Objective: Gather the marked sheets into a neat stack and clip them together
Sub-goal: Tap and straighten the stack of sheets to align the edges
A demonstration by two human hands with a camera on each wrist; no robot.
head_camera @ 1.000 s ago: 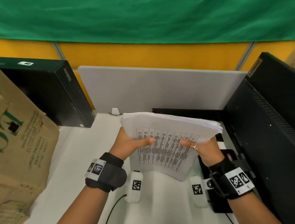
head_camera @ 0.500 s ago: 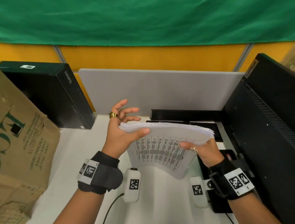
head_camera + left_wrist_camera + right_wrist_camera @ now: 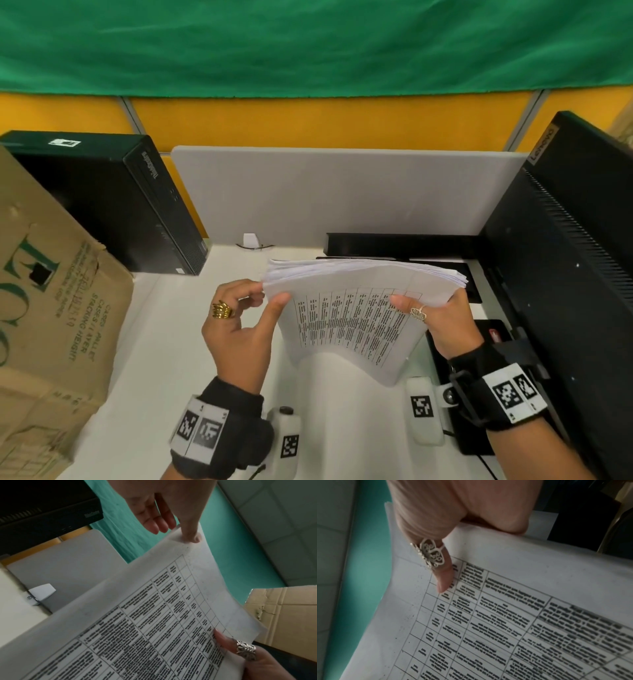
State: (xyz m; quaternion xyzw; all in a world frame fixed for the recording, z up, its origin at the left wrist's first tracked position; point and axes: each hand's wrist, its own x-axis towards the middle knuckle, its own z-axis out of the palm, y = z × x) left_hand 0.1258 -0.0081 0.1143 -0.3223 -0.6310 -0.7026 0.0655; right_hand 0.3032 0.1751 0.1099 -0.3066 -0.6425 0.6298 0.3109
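Note:
A thick stack of white sheets [image 3: 359, 284] stands upright above the desk, its front page [image 3: 154, 615] printed with a table of text. My right hand [image 3: 428, 308] grips the stack's right side, the ringed thumb [image 3: 443, 582] lying on the front page [image 3: 505, 615] and the fingers hidden behind. My left hand [image 3: 270, 293] is at the upper left corner. Its thumb [image 3: 192, 536] presses the front sheet and its curled fingers [image 3: 250, 291] meet the stack's left edge. The sheet edges along the top are slightly uneven.
A black desktop computer [image 3: 113, 205] and a cardboard box [image 3: 51, 325] crowd the left. A black monitor [image 3: 565, 274] stands at the right. A grey divider [image 3: 342, 195] closes the back, with a black bar [image 3: 394, 245] at its foot. White desk [image 3: 164, 342] shows under the hands.
My left hand let go of the stack's left side, spread its fingers, then curled them back against the upper left corner. The right hand has kept its grip throughout.

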